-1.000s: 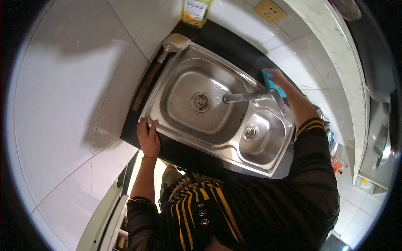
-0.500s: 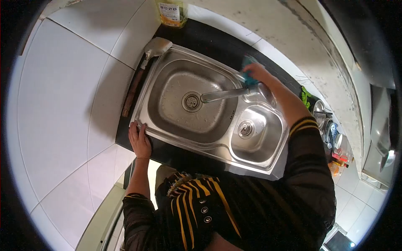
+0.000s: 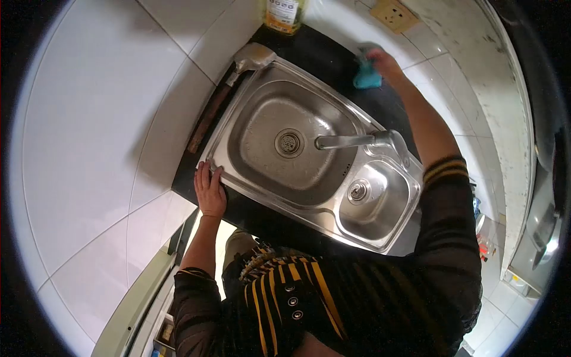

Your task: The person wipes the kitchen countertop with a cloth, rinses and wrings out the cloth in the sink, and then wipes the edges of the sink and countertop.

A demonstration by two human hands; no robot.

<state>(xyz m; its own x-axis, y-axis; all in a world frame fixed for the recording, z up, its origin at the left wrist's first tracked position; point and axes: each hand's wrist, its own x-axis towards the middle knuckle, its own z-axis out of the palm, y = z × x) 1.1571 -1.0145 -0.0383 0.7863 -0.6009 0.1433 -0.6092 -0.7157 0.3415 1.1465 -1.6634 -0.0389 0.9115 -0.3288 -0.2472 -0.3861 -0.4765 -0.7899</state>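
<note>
My right hand (image 3: pixel 383 63), a little blurred, is closed on a teal cloth (image 3: pixel 367 78) at the dark counter (image 3: pixel 324 55) behind the sink. Below it stands the metal faucet (image 3: pixel 348 141), its spout reaching over the larger basin of the steel double sink (image 3: pixel 285 196). My left hand (image 3: pixel 210 189) lies flat with fingers stretched at the sink's near left corner, on the counter edge and rim, holding nothing. Both basins show their drains, and drops of water glint in the larger one.
A wide metal turner (image 3: pixel 254 58) with a wooden handle lies along the sink's left side. At the back left corner stands a bottle of yellow liquid (image 3: pixel 282 15). A wall socket (image 3: pixel 394 15) is above the counter, and white tiles (image 3: pixel 89 119) rise at the left.
My right hand has moved with the teal cloth from beside the faucet base up toward the wall behind the counter. The left hand stays at the corner, while the whole view has shifted somewhat.
</note>
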